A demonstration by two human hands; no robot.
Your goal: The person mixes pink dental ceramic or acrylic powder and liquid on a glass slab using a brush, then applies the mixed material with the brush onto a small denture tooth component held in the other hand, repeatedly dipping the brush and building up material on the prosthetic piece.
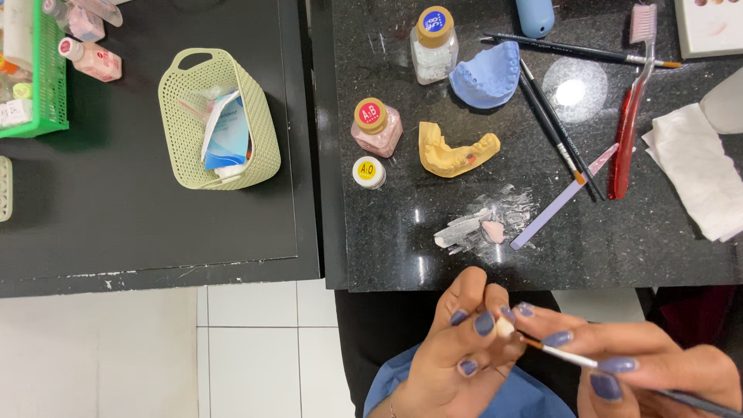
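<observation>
My left hand (457, 352) is at the bottom centre, its fingers pinched on a small cream-coloured piece (505, 327). My right hand (642, 371) holds a thin brush (569, 358) with a white and dark handle, and its tip touches that piece. Both hands hover below the front edge of a black speckled slab (387, 232). On the slab just above them lies a smear of white and pink paste (484, 224). A yellow dental cast (453, 151) and a blue dental cast (487, 75) sit further back.
Three small jars (376, 126) stand on the slab's left part. Brushes (557, 124), a lilac spatula (561, 200), a red-handled toothbrush (628, 116) and a white tissue (696, 170) lie to the right. A pale green basket (186, 108) sits on the dark table at left.
</observation>
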